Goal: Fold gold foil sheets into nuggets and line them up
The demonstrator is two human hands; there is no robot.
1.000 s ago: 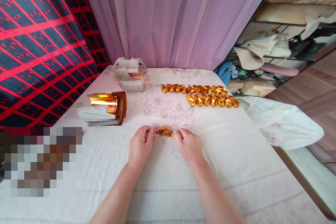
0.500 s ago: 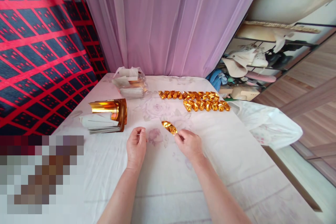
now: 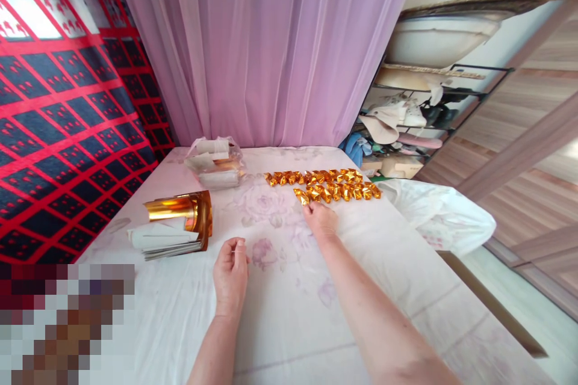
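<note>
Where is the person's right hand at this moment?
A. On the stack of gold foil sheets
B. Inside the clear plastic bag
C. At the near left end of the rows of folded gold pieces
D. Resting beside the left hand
C: the right hand reaches to the left end of the front row of folded gold pieces, fingers at the end piece.

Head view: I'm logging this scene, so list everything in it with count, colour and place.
Folded foil pieces: many, too small to count, gold, two rows at the table's far middle.
Newest folded piece: one, gold, left end of the near row.
Foil sheet stack: one, gold on white, table's left.
Plastic bag of sheets: one, clear, far left.
Tablecloth: one, white with faint flowers.
Curtain: one, lilac, behind.
Patterned cloth: one, red and dark, left.
Shelf rack: one, cluttered, right.
Left hand: empty, resting on cloth.
Right hand: fingertips at the newest piece.
</note>
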